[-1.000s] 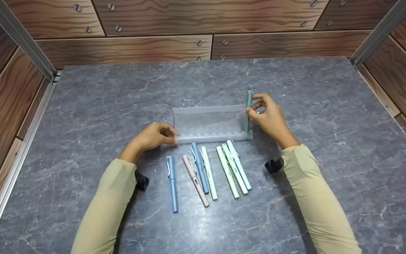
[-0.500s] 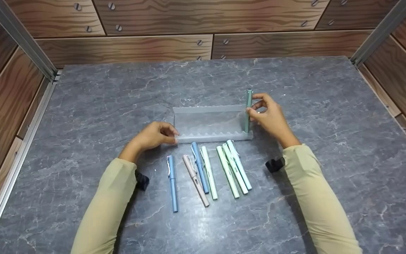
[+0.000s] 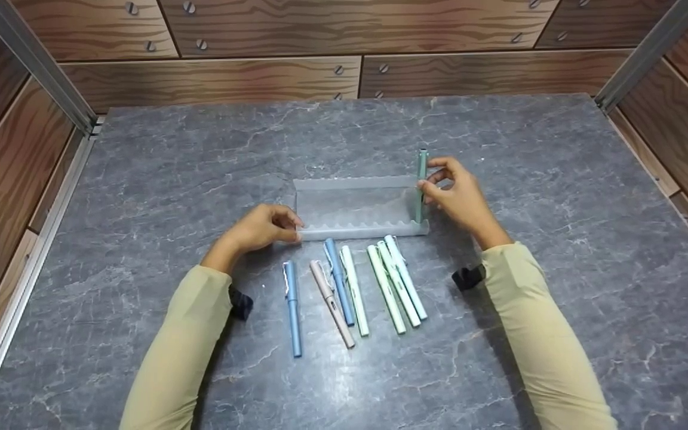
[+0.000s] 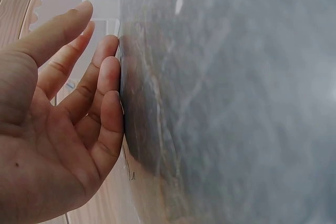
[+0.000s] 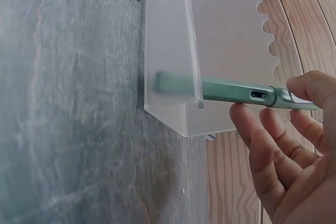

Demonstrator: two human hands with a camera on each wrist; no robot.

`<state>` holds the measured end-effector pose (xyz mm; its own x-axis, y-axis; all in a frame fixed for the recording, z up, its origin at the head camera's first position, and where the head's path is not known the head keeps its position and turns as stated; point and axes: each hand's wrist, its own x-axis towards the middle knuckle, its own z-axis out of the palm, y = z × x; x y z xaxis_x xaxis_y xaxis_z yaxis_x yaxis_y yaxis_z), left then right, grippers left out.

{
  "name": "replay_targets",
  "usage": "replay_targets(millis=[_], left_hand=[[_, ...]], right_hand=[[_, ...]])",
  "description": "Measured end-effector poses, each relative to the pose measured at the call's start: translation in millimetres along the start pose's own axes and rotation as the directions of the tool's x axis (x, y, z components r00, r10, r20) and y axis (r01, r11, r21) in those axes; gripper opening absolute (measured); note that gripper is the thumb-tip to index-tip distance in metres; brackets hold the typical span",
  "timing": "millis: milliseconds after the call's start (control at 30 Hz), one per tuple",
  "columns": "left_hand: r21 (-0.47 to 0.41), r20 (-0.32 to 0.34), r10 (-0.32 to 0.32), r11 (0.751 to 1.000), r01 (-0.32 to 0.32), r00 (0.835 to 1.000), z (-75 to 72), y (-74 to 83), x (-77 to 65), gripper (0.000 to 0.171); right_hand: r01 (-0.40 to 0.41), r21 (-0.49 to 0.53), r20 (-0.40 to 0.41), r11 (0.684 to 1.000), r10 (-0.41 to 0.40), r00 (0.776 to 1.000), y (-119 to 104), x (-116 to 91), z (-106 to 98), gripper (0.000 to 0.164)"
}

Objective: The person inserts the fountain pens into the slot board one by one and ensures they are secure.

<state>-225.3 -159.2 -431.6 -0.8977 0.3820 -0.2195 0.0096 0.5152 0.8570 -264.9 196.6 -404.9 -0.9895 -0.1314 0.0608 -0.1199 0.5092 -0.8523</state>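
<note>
A translucent plastic pen tray (image 3: pixel 356 206) with scalloped long edges stands mid-table. My left hand (image 3: pixel 266 228) holds its near left corner, thumb at the front wall, fingers by the end. The left wrist view shows the little fingers resting low against the table. My right hand (image 3: pixel 456 194) pinches a dark green pen (image 5: pixel 231 90) between thumb and fingertips at the tray's right end. The pen's lower end shows blurred through the front wall (image 5: pixel 170 40), and its upper end rises beyond the far edge. Clip and cap lie partly under the thumb.
In front of the tray lie a blue pen (image 3: pixel 292 310), a pinkish-brown pen (image 3: pixel 332 304), another blue pen (image 3: pixel 339 283) and several pale green and mint pens (image 3: pixel 387 289). Wood-patterned panels (image 3: pixel 260 83) border the grey marbled tabletop (image 3: pixel 200 149).
</note>
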Motion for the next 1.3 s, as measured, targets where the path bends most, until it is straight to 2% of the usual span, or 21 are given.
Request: replay_targets(millis=[333, 600, 967, 1300], left_hand=[[-0.005, 0.001, 0.015, 1.0, -0.015, 1.0, -0.1, -1.1, 1.3, 0.024], [-0.008, 0.003, -0.002, 1.0, 0.002, 1.0, -0.8, -0.4, 1.1, 0.024], [-0.019, -0.001, 0.013, 1.0, -0.013, 1.0, 0.1, -2.1, 1.1, 0.024], [0.003, -0.001, 0.007, 1.0, -0.007, 1.0, 0.1, -1.7, 1.3, 0.023]], right_hand=[[0.015, 0.006, -0.012, 1.0, -0.015, 1.0, -0.8, -3.0, -4.7, 0.04], [0.067, 0.037, -0.025, 0.997, -0.066, 0.998, -3.1, -8.6, -10.7, 0.04], [0.129, 0.019, -0.034, 0.991, -0.128, 0.991, -7.5, -26.9, -15.7, 0.036], [0.141, -0.011, 0.041, 0.99, -0.141, 0.989, -9.2, -45.3, -6.6, 0.034]])
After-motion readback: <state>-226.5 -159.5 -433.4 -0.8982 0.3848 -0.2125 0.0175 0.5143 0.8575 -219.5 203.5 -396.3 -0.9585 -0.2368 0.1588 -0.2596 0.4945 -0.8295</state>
